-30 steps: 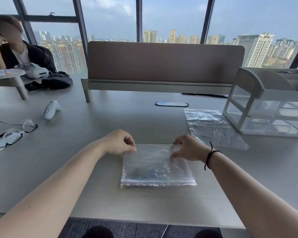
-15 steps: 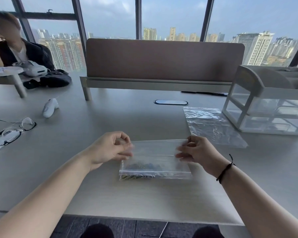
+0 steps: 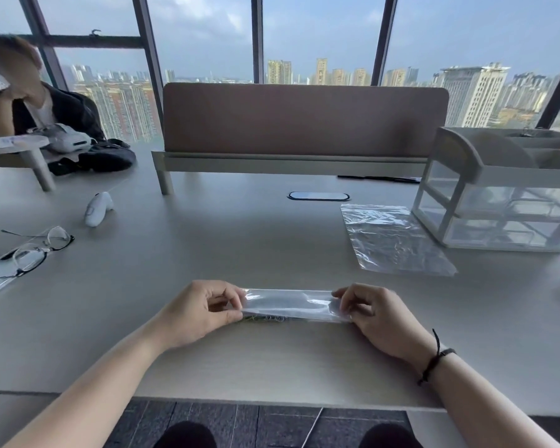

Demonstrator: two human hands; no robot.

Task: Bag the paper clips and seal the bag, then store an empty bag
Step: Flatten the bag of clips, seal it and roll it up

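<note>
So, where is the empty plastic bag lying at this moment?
In the head view the empty bag lies flat on the table, to the right, just in front of the clear drawer box.

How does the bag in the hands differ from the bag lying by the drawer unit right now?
The held bag is pinched at both ends by the left hand and right hand; the spare bag lies untouched on the table. The held bag shows paper clips along its lower edge; the spare bag looks empty. The held bag appears as a narrow strip, the spare lies spread flat. Both are clear plastic.
</note>
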